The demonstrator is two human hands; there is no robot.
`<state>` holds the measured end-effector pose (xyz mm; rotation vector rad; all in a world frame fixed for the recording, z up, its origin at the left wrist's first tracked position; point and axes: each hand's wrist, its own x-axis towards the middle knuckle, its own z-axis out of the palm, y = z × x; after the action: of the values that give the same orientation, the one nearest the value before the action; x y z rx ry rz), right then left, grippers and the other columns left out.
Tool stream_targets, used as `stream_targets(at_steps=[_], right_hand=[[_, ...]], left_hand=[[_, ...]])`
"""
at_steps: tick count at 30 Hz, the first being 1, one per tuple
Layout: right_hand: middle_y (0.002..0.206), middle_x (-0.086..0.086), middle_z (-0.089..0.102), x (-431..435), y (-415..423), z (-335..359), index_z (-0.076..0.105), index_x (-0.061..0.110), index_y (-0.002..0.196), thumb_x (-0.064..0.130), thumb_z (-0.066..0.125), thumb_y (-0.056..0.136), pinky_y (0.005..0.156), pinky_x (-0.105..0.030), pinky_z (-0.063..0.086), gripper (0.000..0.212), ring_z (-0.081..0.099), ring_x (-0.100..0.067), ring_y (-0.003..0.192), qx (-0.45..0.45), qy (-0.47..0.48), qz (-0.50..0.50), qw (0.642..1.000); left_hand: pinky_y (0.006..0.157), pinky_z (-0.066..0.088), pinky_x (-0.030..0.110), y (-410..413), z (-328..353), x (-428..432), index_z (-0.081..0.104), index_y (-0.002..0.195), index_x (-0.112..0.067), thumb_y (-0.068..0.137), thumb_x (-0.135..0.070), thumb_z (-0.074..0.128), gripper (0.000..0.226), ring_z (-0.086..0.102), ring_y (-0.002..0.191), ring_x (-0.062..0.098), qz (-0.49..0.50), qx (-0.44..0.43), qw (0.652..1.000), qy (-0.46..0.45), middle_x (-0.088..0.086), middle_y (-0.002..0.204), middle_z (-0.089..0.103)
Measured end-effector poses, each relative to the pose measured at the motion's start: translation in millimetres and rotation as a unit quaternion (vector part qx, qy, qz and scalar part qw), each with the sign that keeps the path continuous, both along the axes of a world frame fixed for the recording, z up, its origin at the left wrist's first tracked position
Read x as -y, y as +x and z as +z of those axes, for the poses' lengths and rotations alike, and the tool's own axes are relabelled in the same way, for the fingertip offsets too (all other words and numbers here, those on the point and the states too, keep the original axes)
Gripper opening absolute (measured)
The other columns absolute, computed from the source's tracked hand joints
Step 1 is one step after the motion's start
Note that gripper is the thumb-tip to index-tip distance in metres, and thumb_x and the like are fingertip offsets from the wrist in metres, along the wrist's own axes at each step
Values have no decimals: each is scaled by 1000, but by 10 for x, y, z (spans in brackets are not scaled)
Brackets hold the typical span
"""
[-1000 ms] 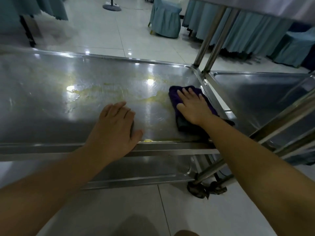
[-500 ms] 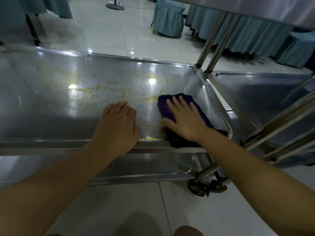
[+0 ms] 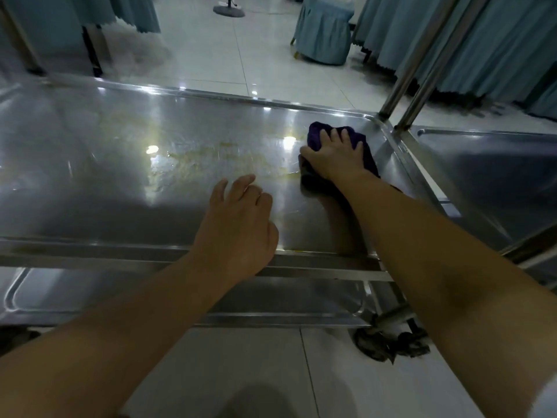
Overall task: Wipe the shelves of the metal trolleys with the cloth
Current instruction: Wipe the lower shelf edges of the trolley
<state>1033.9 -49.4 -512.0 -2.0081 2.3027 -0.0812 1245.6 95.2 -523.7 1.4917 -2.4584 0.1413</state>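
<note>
The trolley's steel shelf (image 3: pixel 120 182) fills the view, with a yellowish smear (image 3: pixel 217 158) across its middle. A purple cloth (image 3: pixel 315 135) lies bunched near the far right corner of this shelf. My right hand (image 3: pixel 334 158) is on top of it, fingers curled over the bunch and thumb at its left side. My left hand (image 3: pixel 238 224) rests at the front rim, fingers loosely bent and holding nothing. A lower shelf (image 3: pixel 120 297) shows under the front rim. A second trolley's shelf (image 3: pixel 488 170) adjoins on the right.
Two upright steel posts (image 3: pixel 413 79) rise at the far right corner beside the cloth. A caster wheel (image 3: pixel 388 342) sits on the tiled floor under my right arm. A blue-covered chair (image 3: pixel 325 31) and draped tables (image 3: pixel 497 46) stand beyond.
My right hand has pushed the cloth from near the front rim toward the shelf's far right corner, bunching it. My left hand's fingers have lifted and bent from lying flat.
</note>
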Motion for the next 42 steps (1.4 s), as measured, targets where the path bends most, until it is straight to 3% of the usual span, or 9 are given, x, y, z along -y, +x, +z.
stream_targets(at_steps=[5, 8, 13, 17, 20, 27, 30, 37, 42], right_hand=[[162, -7, 3, -325, 141, -42, 9, 18, 154, 62, 26, 92, 117, -54, -2, 78, -5, -25, 148, -18, -4, 9, 1000], [162, -7, -1, -873, 341, -80, 5, 17, 154, 64, 23, 93, 116, -54, -4, 78, -7, -25, 148, -26, -3, 56, 998], [161, -6, -10, -1481, 569, -73, -5, 19, 154, 65, 21, 94, 115, -51, -8, 80, -14, -24, 147, -49, 32, 84, 995], [161, -5, -7, -1243, 576, -38, 0, 20, 154, 62, 23, 95, 116, -50, -6, 76, -11, -23, 147, -32, 24, 83, 996], [162, -5, 1, -800, 595, -21, 8, 20, 154, 60, 25, 95, 117, -53, -2, 73, -5, -24, 148, -21, 11, 62, 998], [162, -6, 3, 22, 590, 10, 11, 18, 154, 57, 26, 94, 117, -54, -1, 74, -3, -25, 148, -9, 1, -2, 1000], [162, -9, 1, -140, 685, 14, 8, 16, 154, 60, 24, 94, 116, -55, -1, 76, -4, -26, 148, -17, 10, 3, 1000], [161, -9, -4, -1214, 1123, -81, 3, 17, 154, 72, 18, 89, 116, -57, -3, 87, -8, -27, 148, -35, 1, 152, 988], [161, -7, 3, -909, 1117, -72, 10, 18, 153, 69, 25, 90, 116, -58, 0, 82, -4, -26, 148, -27, -17, 172, 985]], left_hand=[[104, 37, 57, 12, 30, -20, 66, 105, -4, 84, -34, 30, 52, 51, 121, 34, 5, 2, 1000, 24, 16, 111, 66], [111, 27, 54, 6, 68, -56, 59, 119, -6, 88, -31, 42, 43, 39, 132, 30, 27, 2, 999, 34, 13, 125, 59], [116, 18, 46, 140, 105, -5, 50, 132, -14, 97, -36, 34, 44, 27, 140, 23, 75, -6, 997, 36, 7, 142, 47], [111, 22, 53, 899, 108, 157, 62, 117, -6, 90, -43, 26, 59, 41, 132, 33, 43, -4, 999, -26, 15, 126, 60], [109, 23, 55, 1469, 12, 196, 61, 118, -4, 89, -51, 25, 66, 40, 131, 35, 61, 35, 997, -15, 17, 125, 60], [110, 23, 50, 1608, -108, 186, 56, 124, -9, 89, -58, 20, 70, 34, 134, 29, 80, -28, 996, -14, 12, 128, 58], [108, 24, 49, 1634, -106, 173, 57, 122, -10, 90, -54, 20, 66, 34, 134, 28, 93, -45, 995, -12, 11, 125, 59], [107, 25, 46, 1604, -80, 128, 58, 121, -8, 90, -51, 22, 64, 35, 133, 29, 113, -57, 992, -16, 13, 123, 60], [108, 24, 44, 1562, -61, 108, 57, 124, -9, 89, -54, 19, 69, 34, 134, 26, 116, -63, 991, -12, 11, 125, 60]])
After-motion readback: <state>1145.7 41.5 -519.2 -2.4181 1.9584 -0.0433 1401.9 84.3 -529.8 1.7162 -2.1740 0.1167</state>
